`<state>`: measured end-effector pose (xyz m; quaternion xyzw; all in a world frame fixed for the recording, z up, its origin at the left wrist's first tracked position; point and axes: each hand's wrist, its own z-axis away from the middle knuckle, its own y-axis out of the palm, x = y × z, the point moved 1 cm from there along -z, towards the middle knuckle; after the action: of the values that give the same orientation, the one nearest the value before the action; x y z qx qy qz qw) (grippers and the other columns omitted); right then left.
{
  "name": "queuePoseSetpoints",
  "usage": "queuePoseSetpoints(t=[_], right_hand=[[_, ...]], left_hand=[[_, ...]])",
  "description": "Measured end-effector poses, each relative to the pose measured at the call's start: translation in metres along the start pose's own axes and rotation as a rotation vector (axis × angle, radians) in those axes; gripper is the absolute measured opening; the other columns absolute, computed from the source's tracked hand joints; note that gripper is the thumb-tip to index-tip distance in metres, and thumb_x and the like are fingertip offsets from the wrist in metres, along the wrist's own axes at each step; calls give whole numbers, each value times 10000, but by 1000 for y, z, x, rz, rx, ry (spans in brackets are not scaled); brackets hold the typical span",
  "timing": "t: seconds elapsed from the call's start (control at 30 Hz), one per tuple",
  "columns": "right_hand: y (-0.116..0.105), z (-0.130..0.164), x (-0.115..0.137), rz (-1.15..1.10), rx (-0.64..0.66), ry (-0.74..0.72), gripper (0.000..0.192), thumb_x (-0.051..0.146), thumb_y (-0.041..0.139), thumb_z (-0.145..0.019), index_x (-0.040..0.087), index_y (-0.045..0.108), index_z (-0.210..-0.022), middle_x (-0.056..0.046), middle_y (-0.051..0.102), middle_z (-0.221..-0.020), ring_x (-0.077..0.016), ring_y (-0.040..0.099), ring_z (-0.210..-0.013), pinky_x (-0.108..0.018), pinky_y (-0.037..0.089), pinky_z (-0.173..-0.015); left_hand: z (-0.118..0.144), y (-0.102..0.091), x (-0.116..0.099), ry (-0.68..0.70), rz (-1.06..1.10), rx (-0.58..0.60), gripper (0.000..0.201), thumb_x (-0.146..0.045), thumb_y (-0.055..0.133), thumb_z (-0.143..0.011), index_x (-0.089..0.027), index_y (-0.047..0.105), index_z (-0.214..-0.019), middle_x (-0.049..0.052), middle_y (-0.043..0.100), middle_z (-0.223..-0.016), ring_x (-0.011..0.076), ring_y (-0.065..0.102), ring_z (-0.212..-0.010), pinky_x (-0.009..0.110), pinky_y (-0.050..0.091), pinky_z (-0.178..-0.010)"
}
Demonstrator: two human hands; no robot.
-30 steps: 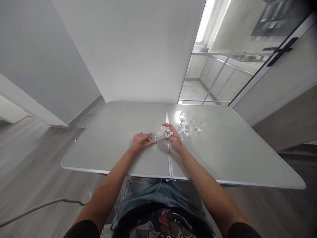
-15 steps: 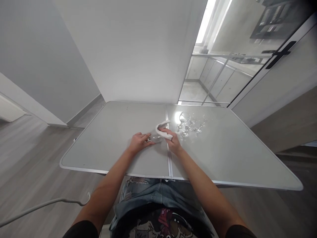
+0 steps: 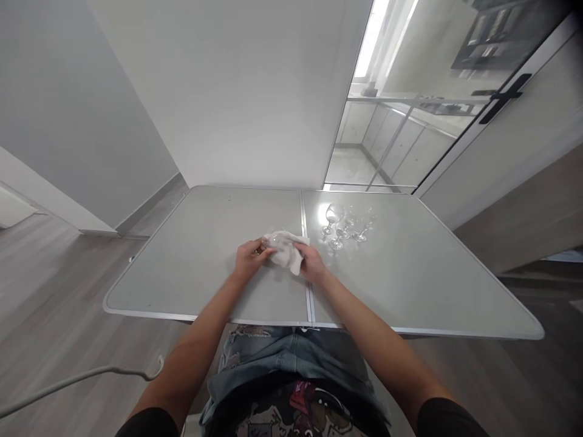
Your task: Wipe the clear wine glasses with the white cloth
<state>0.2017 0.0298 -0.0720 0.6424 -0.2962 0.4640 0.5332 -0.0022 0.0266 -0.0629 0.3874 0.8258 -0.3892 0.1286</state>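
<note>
Just left of the metal seam strip (image 3: pixel 305 243) that splits the pale grey folding surface (image 3: pixel 204 255) into two halves, both hands meet over one item: a clear stemmed wine glass (image 3: pixel 268 243), mostly wrapped in a crumpled white cloth (image 3: pixel 286 254). Left hand (image 3: pixel 248 260) is closed round the glass at its left end; only a bit of clear glass shows by the fingertips, so whether that's stem or bowl can't be told. Right hand (image 3: pixel 312 264) sits just right of the seam, fingers pinched shut on the cloth and pressing it vs. the glass. Glass appears to lie on its side, long axis approx. left-right, running from left hand toward right; it looks held slightly above the surface or just resting on it, can't tell which. So the glass lies to the right of the left hand's palm and to the left of the right hand, w/ left hand nearer to it and doing the gripping, right hand working the cloth. Beyond the seam, up and right of it, a small cluster of clear stemmed glasses (image 3: pixel 344 224) stands upright, catching bright glare; apart from both hands, nearer the right one. Exact count is hard to tell in the glare, 3–4 approx. Near edge of the surface meets the person's denim clothing (image 3: pixel 291 358).
</note>
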Motion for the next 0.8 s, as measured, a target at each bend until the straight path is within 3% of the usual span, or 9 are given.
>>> queuePoseSetpoints(t=[0.1,0.2,0.33,0.43,0.53,0.63,0.7,0.8], right_hand=[[8,8,-7,198,73,-58,388,481,592,-907,190,676,-1149,-56,715,-912,-216,666,-849,-366,549,-832],[14,14,-5,460,164,-225,459,460,472,-986,234,552,-1378,-79,691,-1144,-234,635,-1096,-421,475,-1030],[16,15,4,805,229,-483,628,376,427,-999,240,251,-1586,-99,331,-1604,-261,270,-1505,-489,220,-1237],[15,13,8,1039,306,-608,663,268,427,-965,211,231,-1596,-84,181,-1667,-276,126,-1549,-506,143,-1260],[14,12,10,1221,363,-668,661,185,479,-898,242,365,-1547,-85,392,-1575,-293,292,-1481,-550,85,-1256],[13,10,11,1290,358,-663,538,175,555,-848,277,586,-1376,-83,639,-1276,-306,478,-1303,-586,97,-1237],[10,7,13,1225,306,-643,425,206,592,-839,279,670,-1251,-82,674,-1145,-317,507,-1236,-590,170,-1210],[3,0,14,928,183,-516,329,325,598,-866,246,699,-1169,-85,671,-1139,-300,550,-1156,-515,358,-1108]], left_hand=[[-1,2,-1,-108,15,-22,457,-611,632,-858,-180,690,-721,-29,557,-524,87,474,-482,219,391,-516],[-2,5,0,-142,4,-30,440,-610,635,-856,-180,713,-803,-24,594,-538,94,499,-478,224,400,-522],[-1,9,4,-153,-60,-40,397,-580,647,-859,-194,723,-907,-11,648,-582,115,544,-499,235,398,-541],[2,11,10,-126,-140,-45,276,-467,640,-888,-205,723,-900,-3,663,-592,124,547,-500,242,356,-532],[5,14,15,-38,-281,-13,210,-329,625,-872,-192,685,-726,27,647,-559,146,529,-484,270,295,-513],[7,16,15,125,-386,55,303,-304,636,-840,-188,582,-566,56,607,-504,161,491,-444,303,265,-506],[8,16,13,242,-385,127,330,-344,644,-859,-188,574,-577,60,619,-525,161,502,-451,311,296,-523],[9,13,6,376,-325,218,293,-432,650,-896,-185,652,-738,49,669,-606,155,573,-519,303,360,-582]])
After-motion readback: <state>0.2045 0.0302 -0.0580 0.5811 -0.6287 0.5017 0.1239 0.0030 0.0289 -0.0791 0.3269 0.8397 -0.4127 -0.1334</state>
